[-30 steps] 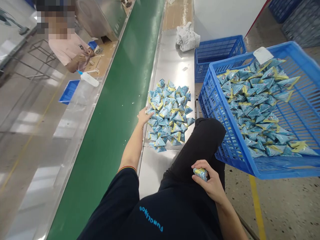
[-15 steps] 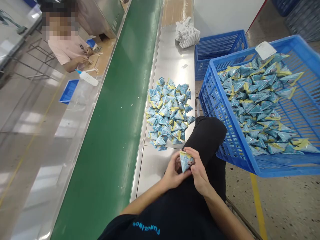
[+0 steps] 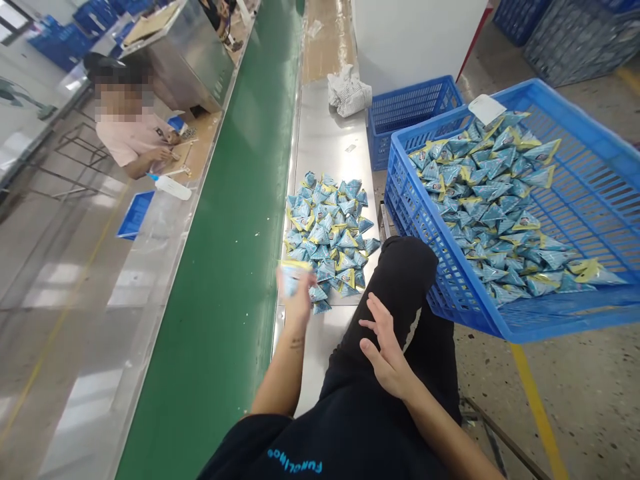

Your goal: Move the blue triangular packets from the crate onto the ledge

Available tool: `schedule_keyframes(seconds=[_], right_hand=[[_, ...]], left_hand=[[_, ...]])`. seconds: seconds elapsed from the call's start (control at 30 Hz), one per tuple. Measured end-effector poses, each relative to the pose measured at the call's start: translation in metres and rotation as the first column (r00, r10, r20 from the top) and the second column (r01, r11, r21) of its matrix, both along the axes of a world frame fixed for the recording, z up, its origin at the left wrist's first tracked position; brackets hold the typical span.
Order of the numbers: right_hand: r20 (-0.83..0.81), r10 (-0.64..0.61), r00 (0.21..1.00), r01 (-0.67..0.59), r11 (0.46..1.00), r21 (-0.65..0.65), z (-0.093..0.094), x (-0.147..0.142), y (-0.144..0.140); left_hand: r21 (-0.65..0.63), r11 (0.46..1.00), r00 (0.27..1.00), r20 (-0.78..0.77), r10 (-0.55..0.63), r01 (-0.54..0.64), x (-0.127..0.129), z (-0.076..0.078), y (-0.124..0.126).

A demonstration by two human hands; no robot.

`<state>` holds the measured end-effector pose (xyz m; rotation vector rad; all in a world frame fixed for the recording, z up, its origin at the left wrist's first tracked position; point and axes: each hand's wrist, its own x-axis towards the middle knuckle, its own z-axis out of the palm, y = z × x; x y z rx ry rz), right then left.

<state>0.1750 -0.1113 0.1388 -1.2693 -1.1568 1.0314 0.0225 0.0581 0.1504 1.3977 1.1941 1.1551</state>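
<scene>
My left hand [image 3: 299,301] grips a blue and yellow triangular packet [image 3: 291,280], blurred by motion, at the near left edge of a heap of like packets [image 3: 327,223]. The heap lies on the steel tabletop [image 3: 320,147] beside the green conveyor belt. Over my lap, my right hand [image 3: 386,350] is open and holds nothing, its fingers apart. It is clear of both the heap and the crate.
To the right, a tilted blue crate [image 3: 455,290] holds many such packets, with a white card [image 3: 486,109] on its rim. Another blue crate [image 3: 415,107] stands behind. A striped cloth [image 3: 350,92] lies farther up the table. Across the green belt [image 3: 215,247] sits a co-worker [image 3: 133,140].
Both hands held the packet above my lap before. Now my left hand has carried it left and forward to the heap's edge, while my right hand has let go and opened.
</scene>
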Motion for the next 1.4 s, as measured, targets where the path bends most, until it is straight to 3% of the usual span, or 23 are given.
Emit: schedule_keyframes(seconds=[0.03,0.07,0.2,0.3,0.4,0.5,0.57,0.63,0.77,0.83,0.9,0.97,1.07,1.13,1.17,1.2,1.23,1.27,1.4], right_hand=[[-0.019,-0.014,1.0,0.014,1.0,-0.005,0.0,0.001,-0.002],[-0.037,-0.015,0.999,0.014,1.0,-0.013,-0.001,0.002,-0.003],[-0.073,0.062,0.995,-0.066,0.997,-0.051,-0.001,0.009,-0.005],[-0.083,0.078,0.994,-0.083,0.994,-0.069,0.001,0.014,-0.002],[-0.079,0.059,0.995,-0.065,0.995,-0.076,0.003,0.019,0.0],[-0.059,0.031,0.998,-0.037,0.995,-0.092,0.004,0.024,0.0],[-0.057,-0.002,0.998,-0.003,0.996,-0.089,0.004,0.027,-0.002],[-0.049,-0.047,0.998,0.043,0.996,-0.073,0.006,0.031,-0.006],[0.075,-0.127,0.989,0.126,0.992,0.015,0.024,0.059,-0.02],[0.186,-0.196,0.963,0.182,0.979,0.092,0.037,0.092,-0.03],[0.312,-0.361,0.879,0.325,0.932,0.163,0.048,0.139,-0.039],[0.408,-0.574,0.71,0.527,0.817,0.234,0.052,0.196,-0.042],[0.379,-0.822,0.424,0.746,0.554,0.368,0.043,0.283,-0.032],[0.433,-0.841,0.323,0.838,0.467,0.281,0.026,0.337,-0.015],[0.505,-0.803,0.317,0.888,0.439,0.14,0.014,0.363,-0.006],[0.561,-0.754,0.342,0.922,0.385,-0.044,-0.001,0.386,0.004],[0.627,-0.652,0.426,0.904,0.343,-0.257,-0.017,0.408,0.013],[0.646,-0.579,0.498,0.867,0.327,-0.376,-0.034,0.428,0.02],[0.673,-0.33,0.662,0.748,0.221,-0.626,-0.105,0.482,0.035]], left_hand=[[0.063,0.988,0.99,-0.014,0.143,-0.142,-0.003,-0.002,0.014],[0.123,0.971,0.975,-0.057,0.215,-0.206,-0.005,-0.003,0.027],[0.28,0.955,0.922,-0.338,0.191,-0.096,-0.003,-0.009,0.085],[0.28,0.96,0.838,-0.524,0.155,-0.002,0.021,-0.018,0.138],[0.084,0.964,0.606,-0.79,-0.09,0.253,0.059,-0.032,0.188],[-0.053,0.933,0.35,-0.918,-0.186,0.357,0.092,-0.048,0.221],[-0.1,0.922,0.252,-0.946,-0.205,0.375,0.103,-0.058,0.232],[-0.138,0.918,0.209,-0.951,-0.227,0.372,0.108,-0.065,0.235],[-0.063,0.949,0.281,-0.947,-0.154,0.31,0.101,-0.072,0.226],[0.044,0.958,0.34,-0.939,-0.057,0.282,0.095,-0.071,0.217],[0.122,0.951,0.378,-0.926,0.006,0.285,0.09,-0.068,0.205],[0.143,0.938,0.403,-0.915,0.005,0.315,0.089,-0.064,0.189],[0.197,0.906,0.497,-0.867,-0.017,0.375,0.097,-0.058,0.147],[0.308,0.856,0.626,-0.78,-0.023,0.415,0.104,-0.052,0.107],[0.368,0.813,0.693,-0.719,-0.059,0.451,0.106,-0.049,0.085],[0.404,0.761,0.733,-0.666,-0.136,0.508,0.108,-0.045,0.065],[0.428,0.706,0.747,-0.628,-0.217,0.564,0.109,-0.04,0.046],[0.441,0.67,0.745,-0.614,-0.26,0.598,0.11,-0.034,0.031],[0.452,0.624,0.72,-0.637,-0.274,0.637,0.124,-0.011,0.0]])
